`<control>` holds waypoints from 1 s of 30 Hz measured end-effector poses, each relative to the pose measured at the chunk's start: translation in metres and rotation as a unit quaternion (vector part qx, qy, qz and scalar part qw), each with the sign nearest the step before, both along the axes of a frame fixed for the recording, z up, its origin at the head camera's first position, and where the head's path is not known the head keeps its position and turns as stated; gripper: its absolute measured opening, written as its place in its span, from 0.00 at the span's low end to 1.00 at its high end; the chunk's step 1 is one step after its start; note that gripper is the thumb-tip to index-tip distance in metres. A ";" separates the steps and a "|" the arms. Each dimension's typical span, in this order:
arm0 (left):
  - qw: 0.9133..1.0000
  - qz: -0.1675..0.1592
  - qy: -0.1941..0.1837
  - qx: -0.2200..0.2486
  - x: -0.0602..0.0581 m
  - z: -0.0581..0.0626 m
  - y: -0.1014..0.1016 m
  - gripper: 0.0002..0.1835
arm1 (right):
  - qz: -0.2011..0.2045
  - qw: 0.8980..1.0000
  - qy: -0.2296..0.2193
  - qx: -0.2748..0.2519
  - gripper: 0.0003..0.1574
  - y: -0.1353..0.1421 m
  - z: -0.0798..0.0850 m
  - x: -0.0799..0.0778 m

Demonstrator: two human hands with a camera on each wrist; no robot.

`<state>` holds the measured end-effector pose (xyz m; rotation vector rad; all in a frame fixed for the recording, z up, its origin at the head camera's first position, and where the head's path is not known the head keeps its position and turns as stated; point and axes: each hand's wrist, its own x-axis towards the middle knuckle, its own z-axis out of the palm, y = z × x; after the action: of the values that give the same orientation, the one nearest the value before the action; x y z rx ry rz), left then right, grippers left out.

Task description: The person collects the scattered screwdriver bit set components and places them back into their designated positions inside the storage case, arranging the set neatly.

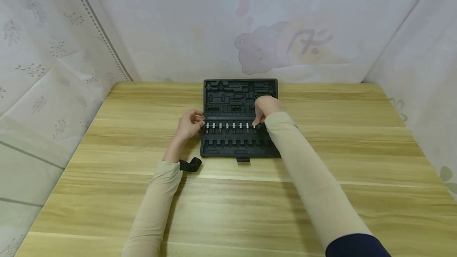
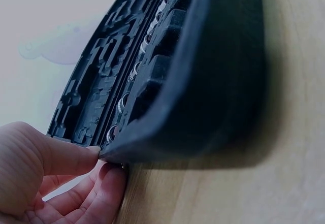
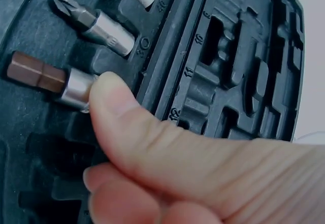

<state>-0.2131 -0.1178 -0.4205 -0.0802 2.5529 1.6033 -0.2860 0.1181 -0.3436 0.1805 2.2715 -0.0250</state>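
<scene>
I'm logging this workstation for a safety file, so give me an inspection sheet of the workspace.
Surface: light-brown wood-grain tabletop.
Job's things: open rectangular black plastic case; a row of eight visible metal bits lies inside.
Clutter: curved black piece beside the left wrist; otherwise nothing seen.
Grippers: bare left hand pinches the case's left edge; bare right hand has its thumb on the brown hexagonal-tipped bit, grip unclear.
Cables: nothing seen.
Surroundings: pale printed hangings behind and at both sides.
</scene>
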 end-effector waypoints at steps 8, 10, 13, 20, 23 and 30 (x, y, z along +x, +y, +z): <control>1.000 0.000 0.002 0.001 0.000 -0.001 -0.001 0.17 | 0.000 1.000 0.014 0.013 0.17 0.000 0.000 0.001; 1.000 0.000 0.004 0.000 -0.001 -0.001 -0.001 0.17 | -0.003 1.000 0.010 0.010 0.18 0.002 -0.001 0.001; 1.000 0.001 0.003 -0.002 -0.001 -0.001 0.000 0.17 | -0.008 1.000 0.003 0.006 0.19 0.004 -0.002 0.000; 1.000 0.003 0.001 -0.006 0.000 0.001 0.000 0.17 | -0.014 1.000 0.000 -0.001 0.16 0.005 -0.004 -0.002; 1.000 0.003 0.000 -0.006 -0.001 0.001 0.000 0.17 | 0.000 1.000 0.013 0.006 0.17 0.003 -0.002 0.000; 1.000 0.005 0.000 -0.002 -0.002 0.000 0.001 0.17 | 0.028 0.999 0.046 0.006 0.15 -0.001 -0.003 0.004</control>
<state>-0.2147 -0.1173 -0.4206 -0.0942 2.5593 1.6017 -0.2818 0.1175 -0.3464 0.1253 2.3689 0.0100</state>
